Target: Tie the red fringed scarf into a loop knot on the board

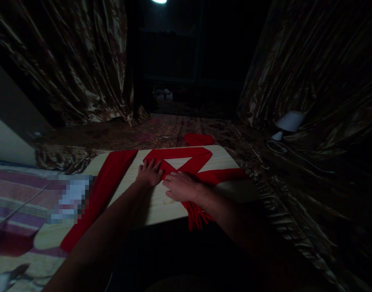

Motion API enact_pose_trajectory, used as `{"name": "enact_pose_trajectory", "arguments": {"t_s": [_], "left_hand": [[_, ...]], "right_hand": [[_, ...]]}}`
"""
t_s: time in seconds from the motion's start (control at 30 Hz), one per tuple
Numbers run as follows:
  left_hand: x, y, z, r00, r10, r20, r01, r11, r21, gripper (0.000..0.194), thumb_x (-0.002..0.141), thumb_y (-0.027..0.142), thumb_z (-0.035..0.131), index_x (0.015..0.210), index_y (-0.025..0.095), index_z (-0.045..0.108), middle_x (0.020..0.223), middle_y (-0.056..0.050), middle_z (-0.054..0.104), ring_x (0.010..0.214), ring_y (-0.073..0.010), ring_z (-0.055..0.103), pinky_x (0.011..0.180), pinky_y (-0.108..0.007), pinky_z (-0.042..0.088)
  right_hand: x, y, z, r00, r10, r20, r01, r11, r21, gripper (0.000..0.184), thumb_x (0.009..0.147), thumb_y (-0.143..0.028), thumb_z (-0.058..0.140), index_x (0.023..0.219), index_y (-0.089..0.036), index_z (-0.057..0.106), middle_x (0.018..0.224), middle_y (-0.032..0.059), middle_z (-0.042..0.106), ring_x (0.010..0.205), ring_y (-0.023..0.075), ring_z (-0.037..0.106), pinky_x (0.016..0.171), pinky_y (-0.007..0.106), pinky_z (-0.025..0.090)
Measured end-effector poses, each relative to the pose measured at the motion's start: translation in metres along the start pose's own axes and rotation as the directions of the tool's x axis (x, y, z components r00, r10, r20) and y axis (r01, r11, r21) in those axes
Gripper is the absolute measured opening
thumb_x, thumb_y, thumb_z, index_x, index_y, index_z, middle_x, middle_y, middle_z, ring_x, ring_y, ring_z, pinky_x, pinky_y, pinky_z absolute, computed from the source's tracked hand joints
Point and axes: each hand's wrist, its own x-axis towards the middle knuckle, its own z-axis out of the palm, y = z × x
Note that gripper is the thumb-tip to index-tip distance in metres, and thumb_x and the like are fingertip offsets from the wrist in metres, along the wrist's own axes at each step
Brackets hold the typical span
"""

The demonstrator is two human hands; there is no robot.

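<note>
A long red scarf (186,156) lies folded into a triangle-like loop on a light wooden board (225,159). One end trails off the board to the lower left, and its fringed end hangs over the near edge. My left hand (149,173) lies flat on the board, fingers stretched out and touching the scarf's fold. My right hand (182,186) presses flat on the scarf where its bands cross, fingers together and extended. Neither hand grips anything.
Shiny patterned curtains hang at left and right with a dark doorway between them. A second red piece (199,139) lies beyond the board. A white lamp (288,122) and cable sit at right. A striped blanket (16,190) lies at left.
</note>
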Motion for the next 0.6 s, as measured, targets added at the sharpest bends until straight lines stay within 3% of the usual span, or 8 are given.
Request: {"name": "enact_pose_trajectory", "arguments": {"t_s": [0.23, 0.6], "left_hand": [[0.0, -0.001, -0.002, 1.0, 0.005, 0.024, -0.006, 0.999, 0.052, 0.07, 0.097, 0.057, 0.029, 0.16, 0.029, 0.019, 0.166, -0.01, 0.022, 0.15, -0.0437, 0.016, 0.113, -0.057, 0.024], [0.003, -0.001, 0.001, 1.0, -0.002, 0.01, 0.001, 1.0, 0.027, 0.072, 0.096, 0.059, 0.025, 0.16, 0.027, 0.019, 0.166, -0.011, 0.021, 0.15, -0.0439, 0.016, 0.113, -0.059, 0.024]], "right_hand": [[0.03, -0.004, 0.014, 0.997, 0.07, 0.038, -0.068, 0.997, -0.033, 0.033, 0.089, -0.017, 0.049, 0.118, -0.013, 0.065, 0.13, 0.0167, 0.061, 0.114, 0.0272, 0.058, 0.095, 0.045, 0.049], [0.027, -0.002, 0.011, 0.995, 0.021, 0.101, -0.018, 0.999, -0.03, 0.028, 0.082, -0.017, 0.056, 0.104, -0.01, 0.072, 0.107, 0.0155, 0.071, 0.1, 0.0284, 0.064, 0.085, 0.043, 0.053]]}}
